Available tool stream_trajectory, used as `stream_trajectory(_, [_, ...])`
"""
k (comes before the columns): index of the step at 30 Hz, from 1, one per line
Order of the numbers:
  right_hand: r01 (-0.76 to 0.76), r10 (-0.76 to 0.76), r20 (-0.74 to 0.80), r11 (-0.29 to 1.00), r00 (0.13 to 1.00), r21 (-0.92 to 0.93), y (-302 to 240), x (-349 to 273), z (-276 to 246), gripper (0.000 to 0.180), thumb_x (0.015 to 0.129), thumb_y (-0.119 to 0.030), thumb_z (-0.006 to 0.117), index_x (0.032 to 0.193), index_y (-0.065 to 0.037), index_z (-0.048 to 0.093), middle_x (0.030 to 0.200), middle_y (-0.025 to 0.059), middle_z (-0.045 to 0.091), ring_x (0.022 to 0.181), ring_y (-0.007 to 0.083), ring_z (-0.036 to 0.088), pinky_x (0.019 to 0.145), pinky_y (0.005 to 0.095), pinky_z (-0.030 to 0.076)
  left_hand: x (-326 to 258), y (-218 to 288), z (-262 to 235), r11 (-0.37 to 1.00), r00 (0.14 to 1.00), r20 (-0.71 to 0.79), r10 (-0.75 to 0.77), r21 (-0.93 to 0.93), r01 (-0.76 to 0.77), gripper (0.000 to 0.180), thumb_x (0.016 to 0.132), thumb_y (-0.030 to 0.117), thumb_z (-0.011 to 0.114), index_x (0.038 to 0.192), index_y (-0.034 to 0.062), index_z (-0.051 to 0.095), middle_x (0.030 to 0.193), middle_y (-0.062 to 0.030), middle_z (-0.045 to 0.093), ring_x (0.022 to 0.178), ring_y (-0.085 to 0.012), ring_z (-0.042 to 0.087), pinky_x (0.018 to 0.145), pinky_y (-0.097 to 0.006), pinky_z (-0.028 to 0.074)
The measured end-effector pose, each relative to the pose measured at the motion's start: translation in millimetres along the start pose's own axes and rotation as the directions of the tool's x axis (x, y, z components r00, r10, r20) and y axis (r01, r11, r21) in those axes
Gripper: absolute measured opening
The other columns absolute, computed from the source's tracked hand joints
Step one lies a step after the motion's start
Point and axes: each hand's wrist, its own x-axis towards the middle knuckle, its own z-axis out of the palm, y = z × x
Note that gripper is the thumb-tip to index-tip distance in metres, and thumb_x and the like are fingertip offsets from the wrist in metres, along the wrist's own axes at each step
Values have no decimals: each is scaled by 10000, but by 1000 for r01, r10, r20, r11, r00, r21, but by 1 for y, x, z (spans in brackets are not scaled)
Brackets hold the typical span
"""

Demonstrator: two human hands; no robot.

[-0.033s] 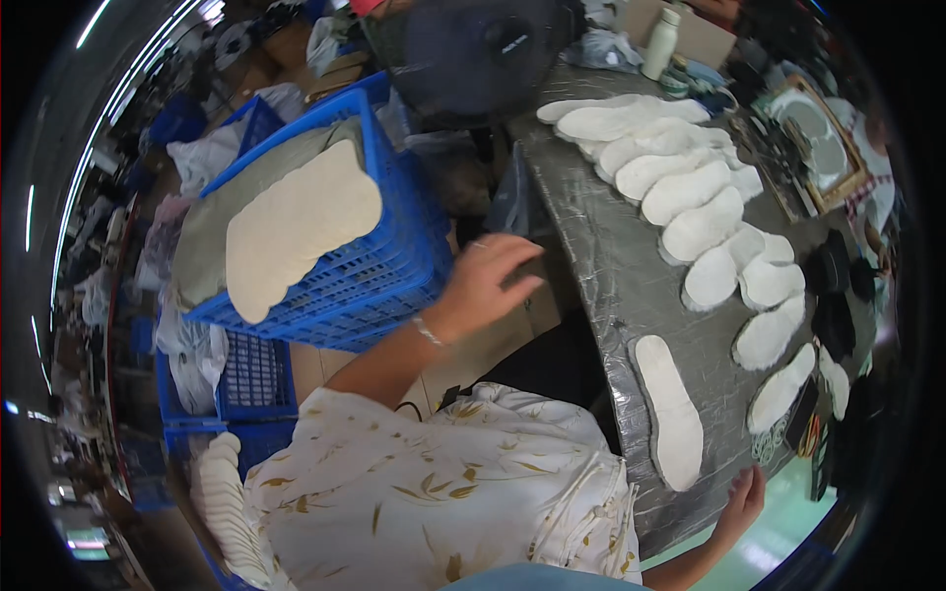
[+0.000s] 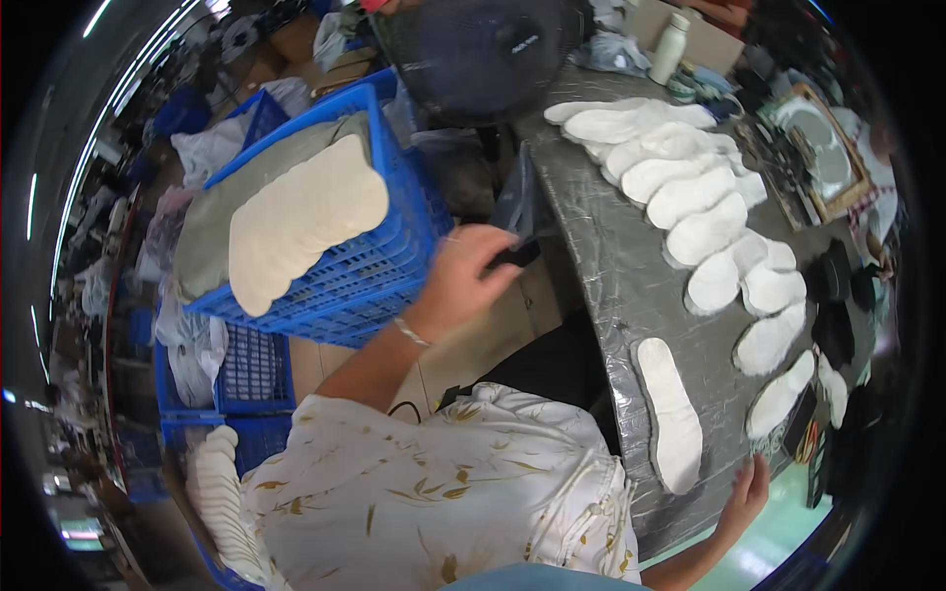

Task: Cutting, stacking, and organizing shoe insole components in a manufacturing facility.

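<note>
My left hand (image 2: 461,281) reaches forward into the gap between a blue basket (image 2: 394,258) and the grey table (image 2: 611,286). Its fingers curl around a small black object (image 2: 520,254) at the table's left edge. The basket holds a stack of white insoles (image 2: 301,219) on grey sheets. My right hand (image 2: 746,491) is low at the right with fingers spread, touching the table's near edge. It holds nothing. A single white insole (image 2: 672,414) lies on the table just left of that hand.
Several white insoles (image 2: 690,192) lie in an overlapping row along the table's far and right side. A white bottle (image 2: 668,47) and a framed tray (image 2: 823,148) stand at the back. More blue crates (image 2: 246,364) and stacked insoles (image 2: 219,483) are at the left.
</note>
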Motion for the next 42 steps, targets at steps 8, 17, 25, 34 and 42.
stream_trajectory(8, [771,-702,523,624,483,127,-245,-5,205,247,792,-47,760,1021,-41,666,954,141,662,817,305,666,682,381,533,-53,-81,-140,777,964,-237,-118,583,238,352,728,143,816,1031,48,664,1049,-135,672,1010,-342,619,866,-427,475])
stream_trajectory(17, [887,-948,305,62,-91,458,-376,-89,401,387,731,-153,780,1046,-68,572,994,79,580,933,258,603,728,383,541,-31,-107,-146,919,956,-200,-216,290,268,322,755,167,796,1005,50,629,966,-118,661,877,-335,643,754,-407,496])
stream_trajectory(25, [914,-881,361,-165,-306,372,-397,-91,490,104,759,-105,688,791,-70,596,798,104,613,746,270,661,655,362,555,-46,-115,-151,938,952,-279,-122,281,202,309,723,58,809,963,15,620,968,-140,618,887,-335,614,799,-397,503])
stream_trajectory(34, [698,-862,212,499,460,514,-476,-58,510,182,827,-141,659,832,40,675,765,192,693,709,351,692,673,401,549,-42,-125,-166,901,986,-139,-91,410,142,200,766,169,774,866,74,631,849,-62,629,834,-268,618,744,-364,454])
stream_trajectory(42, [642,-849,45,432,526,634,-573,6,477,214,853,-163,653,919,36,698,784,155,717,728,235,706,703,339,538,-28,-119,-160,925,938,-192,-290,194,326,364,805,136,732,1094,0,557,1068,-158,598,901,-337,619,888,-447,455])
